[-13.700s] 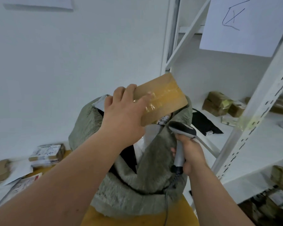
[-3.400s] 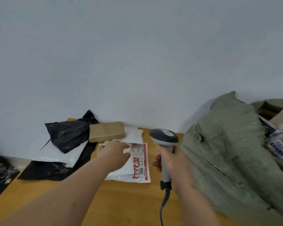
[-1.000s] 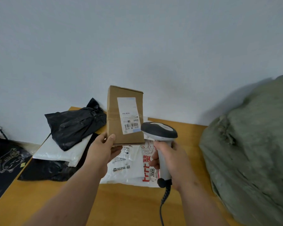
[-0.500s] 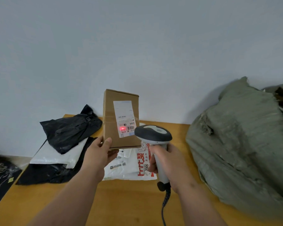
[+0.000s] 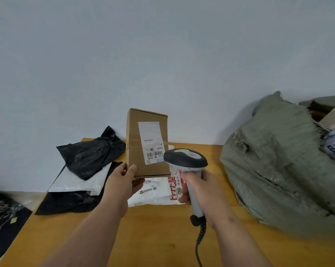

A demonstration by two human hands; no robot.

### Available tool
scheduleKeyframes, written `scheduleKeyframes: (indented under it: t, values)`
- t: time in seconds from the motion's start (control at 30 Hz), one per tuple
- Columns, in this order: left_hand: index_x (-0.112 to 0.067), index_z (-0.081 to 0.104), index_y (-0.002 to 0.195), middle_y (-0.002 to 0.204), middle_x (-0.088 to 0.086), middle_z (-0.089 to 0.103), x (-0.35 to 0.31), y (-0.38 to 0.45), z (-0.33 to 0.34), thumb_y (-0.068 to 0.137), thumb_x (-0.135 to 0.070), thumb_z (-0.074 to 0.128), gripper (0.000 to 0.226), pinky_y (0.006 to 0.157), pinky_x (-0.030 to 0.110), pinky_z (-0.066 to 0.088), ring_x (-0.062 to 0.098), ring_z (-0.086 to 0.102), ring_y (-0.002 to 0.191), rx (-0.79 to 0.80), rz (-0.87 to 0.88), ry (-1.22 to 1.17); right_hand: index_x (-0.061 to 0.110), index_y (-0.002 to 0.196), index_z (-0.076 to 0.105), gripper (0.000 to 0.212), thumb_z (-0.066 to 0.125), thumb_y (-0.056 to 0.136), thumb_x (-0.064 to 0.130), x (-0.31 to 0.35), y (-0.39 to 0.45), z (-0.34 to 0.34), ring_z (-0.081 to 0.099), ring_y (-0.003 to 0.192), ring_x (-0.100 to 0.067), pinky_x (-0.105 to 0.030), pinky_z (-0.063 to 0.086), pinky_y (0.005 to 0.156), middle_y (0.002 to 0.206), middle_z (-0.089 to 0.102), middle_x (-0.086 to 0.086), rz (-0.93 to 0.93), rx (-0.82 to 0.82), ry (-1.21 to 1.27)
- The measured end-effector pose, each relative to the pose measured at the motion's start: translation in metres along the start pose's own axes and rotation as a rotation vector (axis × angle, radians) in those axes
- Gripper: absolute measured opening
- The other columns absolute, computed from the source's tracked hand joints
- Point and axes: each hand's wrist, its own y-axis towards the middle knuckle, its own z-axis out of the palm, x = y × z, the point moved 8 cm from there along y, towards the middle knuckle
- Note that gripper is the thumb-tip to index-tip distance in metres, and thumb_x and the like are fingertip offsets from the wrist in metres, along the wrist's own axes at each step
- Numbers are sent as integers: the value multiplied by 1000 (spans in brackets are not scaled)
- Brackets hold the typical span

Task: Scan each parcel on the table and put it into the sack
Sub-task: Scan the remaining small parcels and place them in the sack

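Here, at the middle of the frame, the left hand [image 5: 122, 185] pinches the lower left corner of a cardboard parcel [image 5: 146, 143], held upright above the wooden table [image 5: 147, 237], its label facing the camera. The right hand [image 5: 203, 193] is wrapped round the handle of a barcode scanner [image 5: 186, 160], whose head sits just beside the parcel's lower right edge. The grey-green sack [image 5: 282, 164] fills the right side, its mouth at the right edge. Black and white mailer bags [image 5: 85, 170] crowd the table's left rear; bare tabletop lies along the bottom.
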Motion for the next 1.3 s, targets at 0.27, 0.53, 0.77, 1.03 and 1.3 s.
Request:
scheduleKeyframes:
  t: [0.27, 0.53, 0.77, 1.03, 1.3]
  values:
    - [-17, 59, 121, 112, 8, 67, -12, -18, 12, 103, -20, 50, 21, 76, 31, 58, 25, 70, 93, 63, 62, 78, 13, 93, 65, 11, 62, 90, 24, -1, -22, -14, 66, 59, -15, -27, 53, 60, 68, 63, -2, -6, -75, 28]
    - [-25, 47, 143, 115, -5, 63, -47, -46, 66, 97, -24, 62, 48, 88, 41, 57, 19, 68, 96, 100, 281, 203, 12, 94, 63, 16, 60, 92, 27, 6, -37, -65, 67, 59, -14, -23, 51, 53, 71, 64, -2, -39, -193, 27]
    - [-31, 48, 143, 123, -6, 59, -92, -78, 156, 94, -36, 64, 51, 88, 44, 56, 17, 67, 92, 104, 522, 371, 14, 96, 62, 14, 59, 95, 28, 16, -40, -141, 67, 55, -13, -26, 53, 58, 72, 64, -5, -76, -304, 77]
    - [-32, 55, 138, 113, -14, 47, -139, -114, 305, 91, -30, 68, 49, 73, 3, 35, -4, 52, 87, 184, 879, 526, 15, 92, 62, 14, 61, 94, 29, 39, -35, -258, 68, 56, -15, -34, 52, 60, 63, 63, -1, -152, -437, 141]
    - [-30, 56, 138, 125, -4, 44, -156, -135, 438, 94, -22, 64, 46, 95, 26, 40, 18, 46, 116, 207, 1184, 845, 15, 89, 62, 8, 64, 93, 23, 68, -29, -361, 67, 59, -18, -27, 51, 52, 67, 64, -4, -238, -499, 256]
